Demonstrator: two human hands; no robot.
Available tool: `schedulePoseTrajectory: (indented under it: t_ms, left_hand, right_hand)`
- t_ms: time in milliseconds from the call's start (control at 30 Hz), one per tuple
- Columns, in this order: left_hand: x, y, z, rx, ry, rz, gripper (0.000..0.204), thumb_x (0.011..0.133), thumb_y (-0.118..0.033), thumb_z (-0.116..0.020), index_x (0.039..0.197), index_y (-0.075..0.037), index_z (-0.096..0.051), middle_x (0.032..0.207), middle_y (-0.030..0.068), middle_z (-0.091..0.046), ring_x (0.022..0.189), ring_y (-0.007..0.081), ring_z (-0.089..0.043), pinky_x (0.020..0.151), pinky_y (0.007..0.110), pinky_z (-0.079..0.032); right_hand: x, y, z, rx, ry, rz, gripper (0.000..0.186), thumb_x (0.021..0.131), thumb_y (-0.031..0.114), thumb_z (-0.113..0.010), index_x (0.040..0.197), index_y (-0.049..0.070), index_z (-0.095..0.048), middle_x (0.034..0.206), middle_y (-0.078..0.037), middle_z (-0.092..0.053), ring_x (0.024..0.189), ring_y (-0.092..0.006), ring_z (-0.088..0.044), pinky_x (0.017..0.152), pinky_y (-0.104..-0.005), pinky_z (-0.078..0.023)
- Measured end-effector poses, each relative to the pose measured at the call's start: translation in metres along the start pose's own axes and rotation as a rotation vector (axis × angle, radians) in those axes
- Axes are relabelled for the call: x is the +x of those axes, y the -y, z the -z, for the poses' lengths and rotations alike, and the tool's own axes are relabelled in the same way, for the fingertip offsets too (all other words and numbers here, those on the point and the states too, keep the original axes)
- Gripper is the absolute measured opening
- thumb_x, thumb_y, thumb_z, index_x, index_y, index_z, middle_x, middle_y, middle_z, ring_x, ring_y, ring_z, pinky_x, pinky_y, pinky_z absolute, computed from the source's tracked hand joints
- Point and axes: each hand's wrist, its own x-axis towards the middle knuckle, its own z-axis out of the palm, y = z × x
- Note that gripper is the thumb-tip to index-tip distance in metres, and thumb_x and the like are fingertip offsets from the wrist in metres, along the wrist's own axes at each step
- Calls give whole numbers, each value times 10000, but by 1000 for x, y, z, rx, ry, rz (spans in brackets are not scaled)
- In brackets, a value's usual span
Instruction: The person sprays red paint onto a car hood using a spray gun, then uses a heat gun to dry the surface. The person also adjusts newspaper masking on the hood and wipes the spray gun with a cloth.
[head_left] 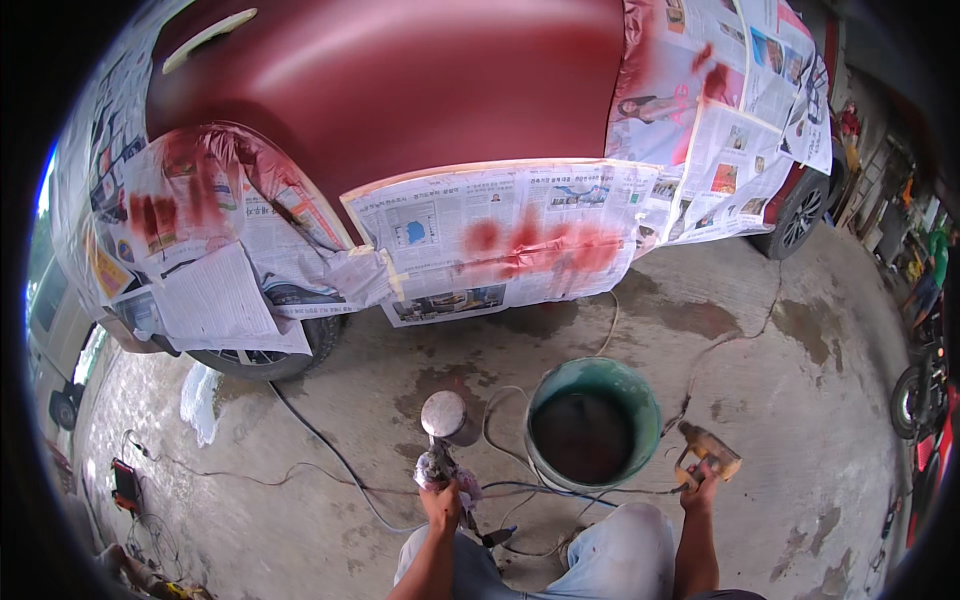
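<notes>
At the far left of the concrete floor, a small red device with loose cables is seen, well apart from everything held. Above it, a red car panel is masked with newspaper that is spattered with red paint, and a front wheel is partly covered by the same sheets.

Further right, a paint spray gun is gripped in the left hand, the fingers being closed around its handle. The gun's long axis runs nearly upright in the picture: its metal cup stands above the hand, on the side toward the car, and a hose trails away from below the grip across the floor to the left.

Just beside the gun, between the two hands, a green bucket is placed, with a dark content (whether liquid or residue cannot be told).

To the bucket's right, a yellowish hand tool is clasped in the right hand, its body tilted up and to the left toward the bucket rim; its kind is too blurred to settle. The bucket lies about equally near both hands. A cable leads from near this tool toward the masked rear wheel. Light trousers fill the lower edge.
</notes>
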Motion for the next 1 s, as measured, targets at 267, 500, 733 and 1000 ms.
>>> schedulePoseTrajectory:
  t_ms: [267,500,733,1000]
  left_hand:
    - [16,13,-28,94,-44,-46,248,728,-120,-655,942,-1,-621,767,56,-648,685,180,-599,643,344,-505]
    - [8,12,-49,48,-108,-71,276,720,-148,-722,933,8,-640,777,93,-688,702,202,-644,681,355,-518]
    - [4,22,-37,98,-101,-53,282,719,-131,-709,963,1,-656,810,73,-688,734,186,-642,681,346,-517]
    - [10,36,-11,31,-144,-33,318,699,-159,-709,968,2,-655,818,98,-700,751,204,-662,710,351,-526]
  right_hand:
    - [-150,120,-239,149,285,232,267,1044,282,-424,1133,59,-540,896,-86,-587,742,-201,-547,703,-328,-475]
    - [-227,120,-363,281,948,299,398,1046,367,-464,1241,24,-517,907,-91,-557,780,-188,-522,770,-311,-449]
    - [-280,74,-411,-117,807,112,338,962,183,-576,1243,10,-502,868,-85,-550,732,-185,-549,654,-317,-477]
    - [-284,3,-411,-262,931,366,365,818,-50,-655,1151,3,-516,841,-92,-601,621,-175,-575,565,-315,-486]
